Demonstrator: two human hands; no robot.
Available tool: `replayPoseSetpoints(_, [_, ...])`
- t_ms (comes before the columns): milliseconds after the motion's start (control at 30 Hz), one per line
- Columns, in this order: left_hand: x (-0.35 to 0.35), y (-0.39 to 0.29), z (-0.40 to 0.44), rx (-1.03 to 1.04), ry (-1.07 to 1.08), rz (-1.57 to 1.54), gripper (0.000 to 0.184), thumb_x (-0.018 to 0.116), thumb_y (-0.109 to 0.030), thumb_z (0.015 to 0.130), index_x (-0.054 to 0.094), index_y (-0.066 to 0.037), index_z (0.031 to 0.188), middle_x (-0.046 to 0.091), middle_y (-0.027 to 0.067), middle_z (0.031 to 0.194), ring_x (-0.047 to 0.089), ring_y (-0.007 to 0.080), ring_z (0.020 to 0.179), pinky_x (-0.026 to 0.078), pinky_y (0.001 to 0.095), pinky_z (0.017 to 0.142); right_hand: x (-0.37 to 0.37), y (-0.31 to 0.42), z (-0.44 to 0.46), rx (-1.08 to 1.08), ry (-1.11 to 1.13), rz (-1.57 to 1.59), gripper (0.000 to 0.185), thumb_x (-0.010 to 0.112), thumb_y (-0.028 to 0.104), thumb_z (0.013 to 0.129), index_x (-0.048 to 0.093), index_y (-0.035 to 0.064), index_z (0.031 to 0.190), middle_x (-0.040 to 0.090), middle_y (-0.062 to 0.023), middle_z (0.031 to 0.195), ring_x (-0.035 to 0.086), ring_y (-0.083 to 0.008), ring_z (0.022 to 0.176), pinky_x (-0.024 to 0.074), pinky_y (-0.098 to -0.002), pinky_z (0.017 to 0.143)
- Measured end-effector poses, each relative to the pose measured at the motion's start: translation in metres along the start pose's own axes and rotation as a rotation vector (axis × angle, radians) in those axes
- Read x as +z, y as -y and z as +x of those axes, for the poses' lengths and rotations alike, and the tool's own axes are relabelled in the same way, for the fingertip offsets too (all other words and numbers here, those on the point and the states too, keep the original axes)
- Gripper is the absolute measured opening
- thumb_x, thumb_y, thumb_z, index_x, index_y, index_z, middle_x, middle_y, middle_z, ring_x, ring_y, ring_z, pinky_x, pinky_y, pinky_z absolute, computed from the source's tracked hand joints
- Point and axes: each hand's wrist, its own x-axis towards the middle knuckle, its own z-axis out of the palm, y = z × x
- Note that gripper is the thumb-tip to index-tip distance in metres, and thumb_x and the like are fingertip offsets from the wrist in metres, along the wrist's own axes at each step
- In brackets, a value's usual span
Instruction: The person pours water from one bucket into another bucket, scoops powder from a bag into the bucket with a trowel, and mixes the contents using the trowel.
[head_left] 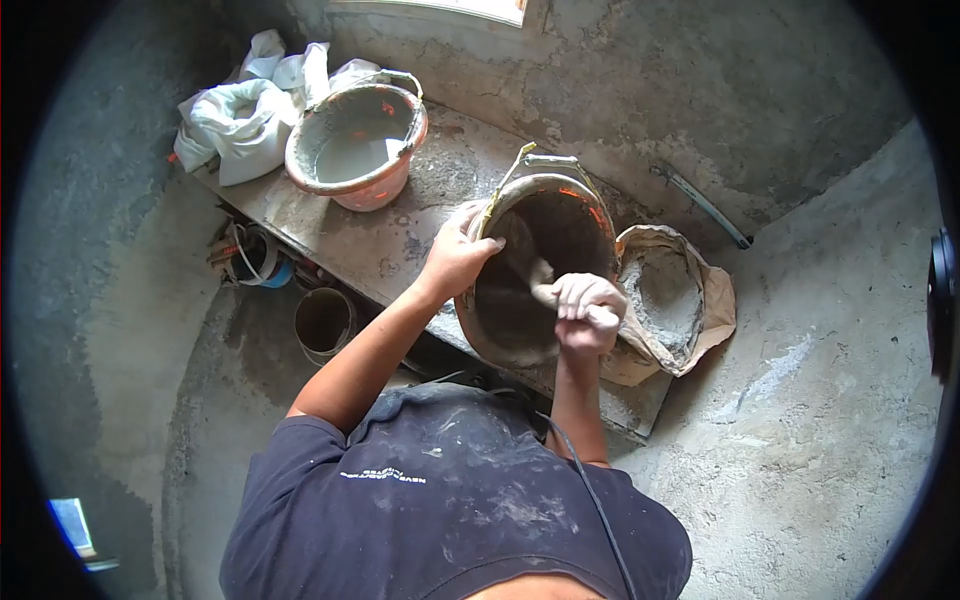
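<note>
A deep bucket [590,212] with a grey-crusted rim and a wire handle stands on the dusty bench, its inside dark. My left hand [458,252] grips the bucket's left rim, thumb over the edge. Above the bucket's right side, my right hand [583,308] is closed round the end of a tool [526,262] that slants into the bucket. The tool's far end is hard to make out in the shadow. Just right of the bucket, an open paper bag [718,308] holds grey powder [660,300].
A reddish tub [375,192] with cloudy water and white sacks [243,125] sit on the bench [345,240] at the upper left. Below its edge stand an empty bucket [324,322] and a smaller pail [256,256]. A metal bar [705,205] leans at the wall.
</note>
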Motion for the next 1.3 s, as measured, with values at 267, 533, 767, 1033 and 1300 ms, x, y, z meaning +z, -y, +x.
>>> replayPoseSetpoints(267, [-0.005, 0.005, 0.001, -0.008, -0.041, 0.024, 0.055, 0.071, -0.009, 0.077, 0.06, 0.002, 0.13, 0.06, 0.0137, 0.127, 0.056, 0.023, 0.122, 0.04, 0.0339, 0.109, -0.001, -0.016, -0.025, 0.043, 0.167, -0.593, 0.022, 0.057, 0.019, 0.08, 0.05, 0.004, 0.065, 0.053, -0.0066, 0.054, 0.054, -0.0192, 0.049, 0.0533, -0.0388, 0.062])
replayPoseSetpoints(533, [-0.008, 0.008, 0.002, -0.007, 0.001, -0.017, 0.054, 0.068, -0.003, 0.081, 0.055, 0.004, 0.133, 0.064, 0.0094, 0.125, 0.057, 0.0158, 0.115, 0.043, 0.0315, 0.105, -0.01, -0.001, 0.005, 0.009, -0.022, -0.146, 0.01, 0.055, 0.008, 0.076, 0.05, 0.0024, 0.07, 0.047, -0.0069, 0.058, 0.047, -0.0189, 0.052, 0.0509, -0.0391, 0.065])
replayPoseSetpoints(767, [-0.004, -0.009, 0.002, -0.046, 0.017, -0.14, 0.057, 0.069, -0.002, 0.078, 0.054, 0.004, 0.133, 0.062, 0.0123, 0.125, 0.057, 0.0183, 0.117, 0.042, 0.0313, 0.106, -0.001, -0.021, -0.019, 0.046, 0.128, -0.522, 0.024, 0.06, 0.016, 0.076, 0.048, 0.0038, 0.06, 0.054, -0.007, 0.055, 0.055, -0.0182, 0.05, 0.0557, -0.0382, 0.06])
replayPoseSetpoints(1033, [-0.001, -0.016, -0.001, -0.055, 0.032, -0.139, 0.056, 0.068, -0.001, 0.08, 0.054, 0.004, 0.134, 0.064, 0.0104, 0.125, 0.059, 0.0162, 0.114, 0.044, 0.0311, 0.104, -0.007, 0.001, 0.007, 0.058, -0.043, -0.105, 0.01, 0.055, 0.007, 0.074, 0.052, -0.0002, 0.068, 0.052, -0.0098, 0.057, 0.054, -0.0208, 0.053, 0.0563, -0.041, 0.063])
replayPoseSetpoints(1300, [-0.002, -0.012, 0.003, -0.021, 0.011, -0.13, 0.054, 0.069, -0.001, 0.078, 0.057, 0.004, 0.13, 0.064, 0.0093, 0.123, 0.058, 0.0161, 0.115, 0.041, 0.0296, 0.105, 0.003, -0.02, -0.027, 0.094, 0.148, -0.473, 0.014, 0.06, 0.011, 0.076, 0.053, 0.001, 0.071, 0.055, -0.0087, 0.058, 0.055, -0.0194, 0.052, 0.0562, -0.0398, 0.062])
